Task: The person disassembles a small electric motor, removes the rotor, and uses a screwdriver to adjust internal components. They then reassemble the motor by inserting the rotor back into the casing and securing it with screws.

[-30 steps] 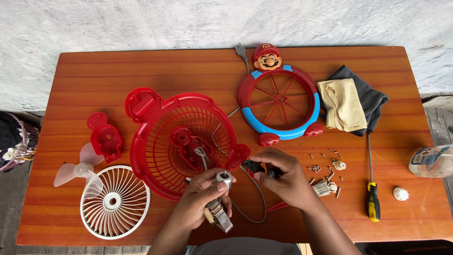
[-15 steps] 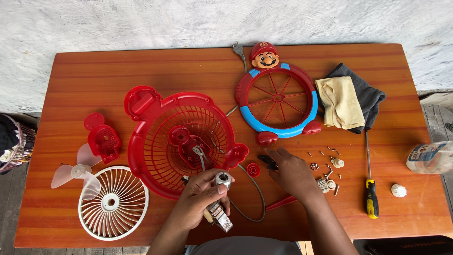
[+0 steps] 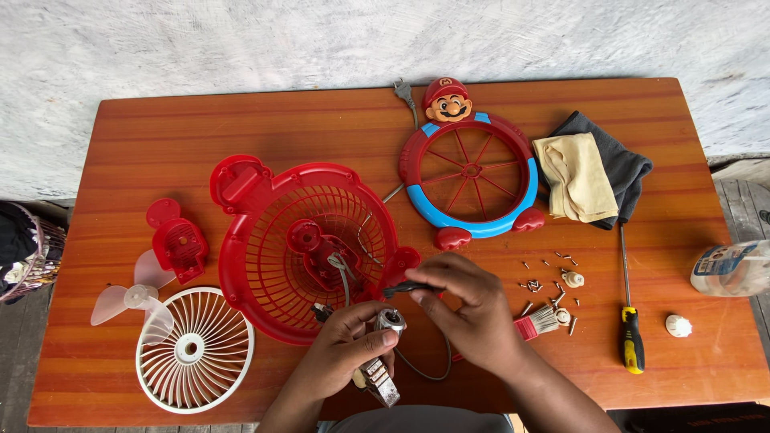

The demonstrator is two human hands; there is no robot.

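head view, looking down on an orange-brown wooden table point(image 3: 241, 128). the left hand point(image 3: 341, 353) is curled around a small metal fan motor point(image 3: 383, 353); its thumb and fingers point(image 3: 377, 341) close on the motor body, whose round silver end faces up and whose lower end sticks out below the palm. the right hand point(image 3: 473, 309) is held just above and to the right of the motor, its thumb and fingers point(image 3: 433, 287) pinched narrow on a thin black-handled tool point(image 3: 405, 289) that points left, just above the motor's silver end. whether the tool's tip touches the motor cannot be told. a dark cable point(image 3: 425, 369) loops under the right hand toward the motor.

just left of and above the left fingers lies the red fan housing point(image 3: 301, 248), a ribbed grille bowl with a hub at its centre. further left of it lie a white grille point(image 3: 195, 350), a pale translucent fan blade point(image 3: 132, 301) and a small red cover point(image 3: 178, 244). above the right fingers lies a red-and-blue front ring point(image 3: 471, 172) topped by a cartoon face. to the right of the right fingers are scattered small screws point(image 3: 545, 281), a small brush point(image 3: 539, 322), a screwdriver point(image 3: 630, 321) with a yellow-and-black handle, a white knob point(image 3: 678, 325) and a clear plastic bottle point(image 3: 734, 269). above these are a folded yellow cloth point(image 3: 576, 178) on a dark cloth point(image 3: 622, 164).
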